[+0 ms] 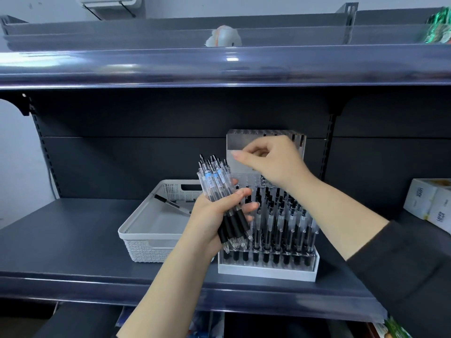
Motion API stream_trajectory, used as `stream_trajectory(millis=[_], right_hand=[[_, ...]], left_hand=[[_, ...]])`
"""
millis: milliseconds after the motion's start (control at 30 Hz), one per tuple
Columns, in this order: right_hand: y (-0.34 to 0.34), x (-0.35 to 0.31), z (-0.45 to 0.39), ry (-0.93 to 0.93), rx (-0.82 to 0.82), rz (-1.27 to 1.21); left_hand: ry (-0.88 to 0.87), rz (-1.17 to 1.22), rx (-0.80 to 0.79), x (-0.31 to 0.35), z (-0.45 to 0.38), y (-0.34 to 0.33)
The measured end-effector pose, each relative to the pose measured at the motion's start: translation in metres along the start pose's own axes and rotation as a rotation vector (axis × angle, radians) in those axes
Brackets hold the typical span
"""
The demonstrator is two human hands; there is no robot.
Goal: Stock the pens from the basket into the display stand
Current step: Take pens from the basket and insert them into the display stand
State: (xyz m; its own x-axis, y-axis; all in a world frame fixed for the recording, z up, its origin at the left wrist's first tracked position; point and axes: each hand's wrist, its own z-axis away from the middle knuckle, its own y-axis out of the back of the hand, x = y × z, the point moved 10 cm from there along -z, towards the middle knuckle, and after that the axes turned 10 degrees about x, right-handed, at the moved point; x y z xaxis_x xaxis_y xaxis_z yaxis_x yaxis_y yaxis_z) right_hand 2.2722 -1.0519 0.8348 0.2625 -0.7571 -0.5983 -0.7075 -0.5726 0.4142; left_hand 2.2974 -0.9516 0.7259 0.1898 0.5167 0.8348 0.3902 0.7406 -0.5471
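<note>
Standing in the lower rows of the stand (268, 267) are many pens already, tips down in their holes, so a good part of the work looks done; the upper rows, behind the right hand, seem mostly free, though the hand hides some of them. The left hand (214, 215) grips a thick bundle of pens (219, 198) just in front of the stand's left side, fingers curled round it; these are still to be placed. The right hand (271, 159) is over the top of the stand with its fingers bent; whether it pinches a pen I cannot tell. The basket (146, 230), just left of the stand on the shelf (73, 228), holds only one pen (170, 203) that I can see; I judge the task past the middle.
</note>
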Motion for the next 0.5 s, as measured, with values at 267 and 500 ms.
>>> stream_trajectory(millis=[267, 500], right_hand=[[-0.011, -0.005, 0.018, -0.037, -0.113, 0.081], [-0.014, 0.007, 0.026, -0.141, -0.16, 0.042]], left_hand=[[0.002, -0.038, -0.034, -0.004, 0.001, -0.007], [0.027, -0.02, -0.067, -0.006, 0.002, -0.012]])
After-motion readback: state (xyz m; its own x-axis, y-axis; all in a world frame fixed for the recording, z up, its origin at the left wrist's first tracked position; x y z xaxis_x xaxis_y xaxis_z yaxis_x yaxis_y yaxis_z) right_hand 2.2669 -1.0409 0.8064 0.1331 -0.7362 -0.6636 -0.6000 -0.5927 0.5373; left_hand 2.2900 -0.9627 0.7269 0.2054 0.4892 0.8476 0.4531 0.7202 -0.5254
